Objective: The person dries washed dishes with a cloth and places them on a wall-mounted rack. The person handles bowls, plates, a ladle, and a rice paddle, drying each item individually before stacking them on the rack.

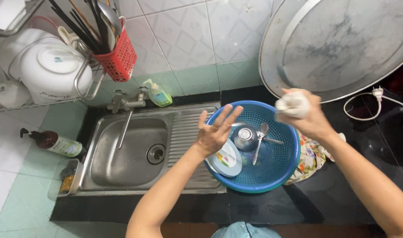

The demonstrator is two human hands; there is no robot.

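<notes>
From up here I cannot see the palm of my right hand [311,118]; its fingers are clenched around a crumpled white cloth [292,105], held above the far right rim of the round blue plastic basket [284,169], and the cloth hides the fingertips. My left hand [217,131] is released, fingers spread, palm away from me, grasping nothing, hovering over the basket's left rim. It covers part of the white round lid with coloured print [225,160] that leans inside the basket. Beside the lid lie a small steel cup [244,137] and a steel spoon [259,142]; a second utensil under the spoon is hard to make out. A flowered fabric [310,158] is mostly tucked beneath the basket's right side. The big round steel tray [342,39] leaning on the tiled wall is cut off by the frame's top and right edges. The basket overhangs the ribbed drainboard of the steel sink [139,152], whose basin sits to the left. Dark countertop [325,207] lies open in front of the basket and to its right.
</notes>
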